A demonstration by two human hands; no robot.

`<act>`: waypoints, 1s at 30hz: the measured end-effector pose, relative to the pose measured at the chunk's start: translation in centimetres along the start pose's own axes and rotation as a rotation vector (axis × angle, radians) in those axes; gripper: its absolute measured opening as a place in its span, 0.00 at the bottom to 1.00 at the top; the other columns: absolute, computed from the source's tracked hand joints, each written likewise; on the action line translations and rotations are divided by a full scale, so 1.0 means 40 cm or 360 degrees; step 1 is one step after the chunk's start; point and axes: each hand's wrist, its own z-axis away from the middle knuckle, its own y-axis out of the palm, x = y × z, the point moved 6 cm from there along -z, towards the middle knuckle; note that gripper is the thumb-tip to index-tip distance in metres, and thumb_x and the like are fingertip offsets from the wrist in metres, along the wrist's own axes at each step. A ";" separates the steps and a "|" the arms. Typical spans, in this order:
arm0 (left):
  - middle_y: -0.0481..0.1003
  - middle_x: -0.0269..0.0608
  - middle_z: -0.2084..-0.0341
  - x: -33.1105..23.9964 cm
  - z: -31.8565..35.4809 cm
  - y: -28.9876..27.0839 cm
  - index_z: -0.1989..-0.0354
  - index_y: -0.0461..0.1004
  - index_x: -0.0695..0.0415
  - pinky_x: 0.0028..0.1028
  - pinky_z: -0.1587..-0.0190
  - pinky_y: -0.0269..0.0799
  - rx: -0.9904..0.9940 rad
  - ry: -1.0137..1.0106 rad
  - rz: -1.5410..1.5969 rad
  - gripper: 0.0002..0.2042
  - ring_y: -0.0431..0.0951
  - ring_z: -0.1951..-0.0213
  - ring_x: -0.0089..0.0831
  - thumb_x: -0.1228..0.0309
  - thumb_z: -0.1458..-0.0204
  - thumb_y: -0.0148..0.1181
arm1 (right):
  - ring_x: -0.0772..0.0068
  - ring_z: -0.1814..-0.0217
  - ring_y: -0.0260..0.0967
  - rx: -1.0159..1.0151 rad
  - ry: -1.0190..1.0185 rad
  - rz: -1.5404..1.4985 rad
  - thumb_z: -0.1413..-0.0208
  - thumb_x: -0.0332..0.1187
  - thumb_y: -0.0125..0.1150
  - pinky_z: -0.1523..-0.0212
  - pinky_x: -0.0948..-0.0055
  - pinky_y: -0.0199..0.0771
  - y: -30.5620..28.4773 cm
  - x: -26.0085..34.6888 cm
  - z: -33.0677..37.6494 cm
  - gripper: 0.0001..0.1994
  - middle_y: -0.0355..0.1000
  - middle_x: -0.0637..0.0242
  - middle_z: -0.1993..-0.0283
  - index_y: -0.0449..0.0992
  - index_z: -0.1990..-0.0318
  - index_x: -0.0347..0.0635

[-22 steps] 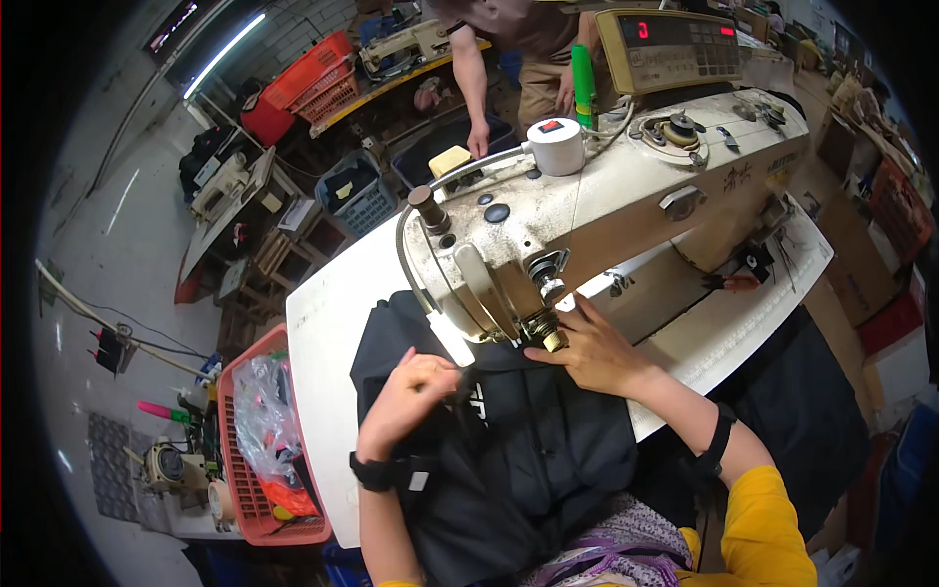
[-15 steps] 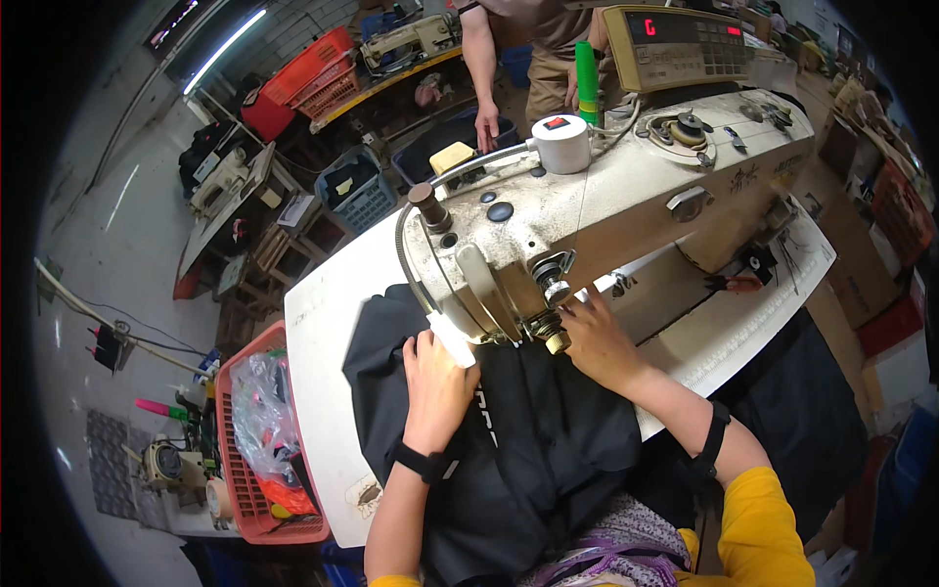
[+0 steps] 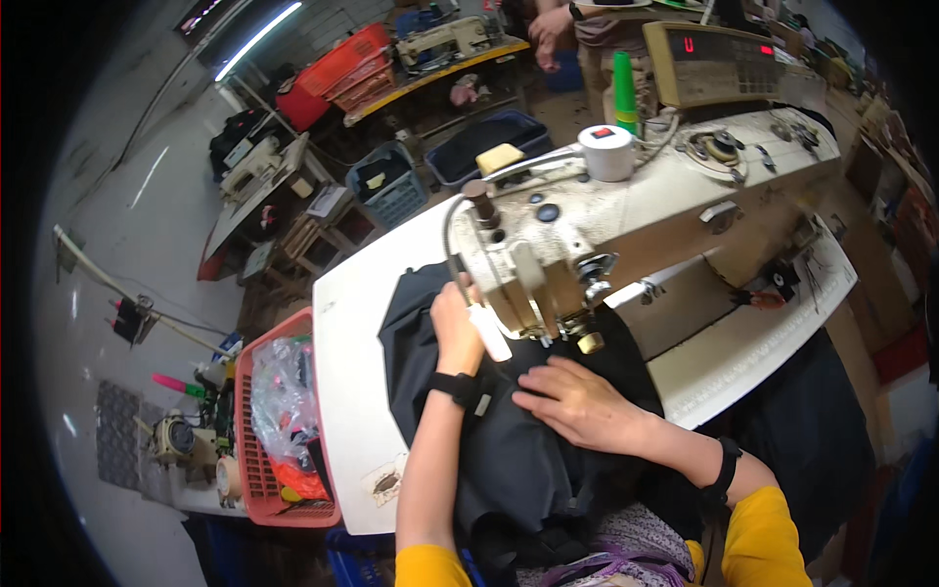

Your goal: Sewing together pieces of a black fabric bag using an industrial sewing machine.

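Observation:
A piece of black cloth [image 3: 518,445] spreads over the white sewing table and down into my lap. My right hand [image 3: 577,403] lies flat on it, fingers stretched out, just in front of the sewing machine's [image 3: 646,215] needle area. Left of the machine head, my left hand [image 3: 456,331] rests on the cloth. Its fingertips are hidden behind the head and a small white lamp [image 3: 489,335], so its grip does not show. The needle point itself is too small to make out.
A pink basket [image 3: 241,421] with plastic bags stands against the table's left edge. A control panel [image 3: 719,67] and a green thread cone [image 3: 624,93] rise behind the machine. Orange-handled snips [image 3: 761,299] lie at the right. Farther back are crates and another person's hand [image 3: 553,34].
My right hand has come from beside the machine head to flat on the cloth in front. My left hand has slid farther in beside the head. White lettering on the cloth is out of sight.

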 end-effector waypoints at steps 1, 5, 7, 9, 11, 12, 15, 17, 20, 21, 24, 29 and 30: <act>0.76 0.55 0.73 0.010 -0.002 -0.010 0.64 0.77 0.63 0.49 0.61 0.70 -0.0023 -0.0020 0.0043 0.10 0.76 0.66 0.59 0.69 0.42 0.52 | 0.59 0.31 0.63 0.0102 0.0123 0.0112 0.39 0.36 0.61 0.34 0.50 0.63 0.040 -0.013 0.004 0.19 0.70 0.60 0.37 0.74 0.40 0.49; 0.72 0.46 0.51 -0.228 0.044 0.025 0.48 0.77 0.51 0.54 0.43 0.61 0.0692 0.0452 -0.0981 0.20 0.70 0.48 0.46 0.65 0.51 0.61 | 0.60 0.25 0.56 0.0389 0.0239 0.0225 0.37 0.45 0.58 0.27 0.41 0.48 0.048 -0.071 0.088 0.23 0.64 0.63 0.30 0.69 0.34 0.61; 0.68 0.45 0.47 -0.239 0.080 -0.027 0.39 0.71 0.50 0.60 0.36 0.54 0.0758 0.0344 -0.0991 0.31 0.66 0.41 0.47 0.66 0.57 0.66 | 0.62 0.25 0.56 0.0397 0.0159 0.0251 0.37 0.46 0.57 0.26 0.43 0.47 0.032 -0.042 0.101 0.24 0.64 0.65 0.30 0.69 0.34 0.58; 0.65 0.46 0.42 -0.254 0.107 -0.069 0.35 0.67 0.50 0.60 0.32 0.48 0.0937 0.0113 -0.0986 0.37 0.63 0.38 0.49 0.75 0.60 0.65 | 0.64 0.24 0.55 0.0524 0.0278 0.0219 0.37 0.48 0.57 0.25 0.46 0.46 0.020 -0.033 0.111 0.25 0.64 0.66 0.29 0.69 0.34 0.56; 0.68 0.46 0.44 -0.254 0.109 -0.106 0.37 0.71 0.48 0.53 0.35 0.60 0.0882 0.0265 -0.0969 0.34 0.67 0.41 0.48 0.82 0.58 0.59 | 0.66 0.25 0.56 0.0485 0.0235 0.0279 0.39 0.47 0.59 0.25 0.50 0.48 -0.006 -0.023 0.119 0.26 0.66 0.67 0.32 0.70 0.35 0.51; 0.70 0.45 0.45 -0.255 0.098 -0.125 0.41 0.73 0.51 0.46 0.38 0.64 0.0779 0.0208 -0.0907 0.31 0.69 0.42 0.48 0.85 0.59 0.54 | 0.66 0.25 0.56 0.0512 0.0241 0.0278 0.38 0.47 0.59 0.25 0.50 0.48 -0.010 -0.025 0.131 0.25 0.66 0.67 0.32 0.71 0.36 0.51; 0.75 0.44 0.51 -0.240 0.048 -0.166 0.49 0.81 0.51 0.38 0.44 0.72 0.0390 0.0248 -0.0869 0.29 0.74 0.47 0.46 0.90 0.59 0.48 | 0.65 0.26 0.57 0.0540 0.0246 0.0287 0.39 0.47 0.60 0.25 0.51 0.49 -0.017 -0.036 0.144 0.25 0.66 0.67 0.31 0.71 0.36 0.51; 0.76 0.44 0.53 -0.183 0.003 -0.178 0.52 0.82 0.52 0.39 0.45 0.72 0.0236 0.0261 -0.0817 0.26 0.75 0.49 0.46 0.90 0.58 0.49 | 0.64 0.26 0.57 0.0502 0.0270 0.0215 0.39 0.47 0.61 0.25 0.51 0.49 -0.006 -0.052 0.145 0.25 0.66 0.67 0.31 0.71 0.36 0.51; 0.76 0.43 0.57 -0.176 -0.046 -0.148 0.55 0.82 0.54 0.37 0.49 0.72 0.0073 0.0380 -0.0866 0.21 0.76 0.53 0.44 0.86 0.54 0.52 | 0.65 0.25 0.57 0.0469 0.0260 0.0270 0.39 0.45 0.61 0.25 0.50 0.47 -0.031 -0.088 0.118 0.25 0.64 0.67 0.29 0.71 0.35 0.53; 0.76 0.43 0.58 -0.163 -0.055 -0.133 0.56 0.83 0.54 0.36 0.51 0.72 0.0036 0.0394 -0.0933 0.18 0.76 0.55 0.42 0.84 0.52 0.53 | 0.66 0.25 0.56 0.0497 0.0351 0.0189 0.39 0.45 0.60 0.24 0.50 0.46 -0.032 -0.109 0.105 0.25 0.63 0.68 0.29 0.70 0.35 0.54; 0.75 0.43 0.54 -0.144 -0.051 -0.087 0.50 0.79 0.54 0.41 0.47 0.68 0.0192 0.0278 -0.0976 0.20 0.73 0.49 0.44 0.78 0.54 0.57 | 0.66 0.25 0.56 0.0511 0.0395 0.0184 0.38 0.45 0.60 0.24 0.51 0.46 -0.033 -0.124 0.111 0.25 0.63 0.67 0.29 0.70 0.35 0.54; 0.68 0.44 0.44 -0.165 0.036 -0.089 0.36 0.68 0.53 0.48 0.36 0.57 0.0608 0.0114 -0.1058 0.34 0.63 0.37 0.46 0.71 0.58 0.64 | 0.67 0.25 0.56 0.0476 0.0376 0.0152 0.39 0.46 0.61 0.24 0.53 0.46 -0.061 -0.085 0.159 0.23 0.64 0.68 0.30 0.73 0.37 0.54; 0.68 0.44 0.44 -0.167 0.045 -0.110 0.35 0.67 0.52 0.49 0.35 0.57 0.0654 -0.0001 -0.1024 0.34 0.63 0.37 0.46 0.71 0.57 0.64 | 0.67 0.25 0.56 0.0466 0.0380 0.0128 0.40 0.48 0.61 0.24 0.52 0.46 -0.063 -0.074 0.161 0.24 0.65 0.68 0.30 0.74 0.38 0.54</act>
